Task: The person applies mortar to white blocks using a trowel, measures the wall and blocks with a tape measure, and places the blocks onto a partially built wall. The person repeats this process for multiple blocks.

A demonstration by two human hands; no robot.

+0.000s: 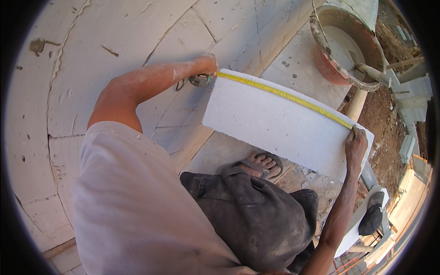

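A large white aerated concrete block [275, 117] lies in front of me, its left end close to the block wall. A yellow tape measure blade [285, 95] is stretched along its far top edge. My left hand [207, 66] is closed by the block's left end, at the dark tape measure case [200, 80] with a strap hanging from it. Near the right end, my right hand [357, 143] pinches the end of the blade against the block's face. Its fingertips are partly hidden.
A wall of pale blocks [110, 50] rises on the left. Beyond the block stands a reddish bucket [327, 68] with grey mix and a handled tool [373, 74]. My sandalled foot [261, 166] is below the block; brown soil [385, 123] lies lower at right.
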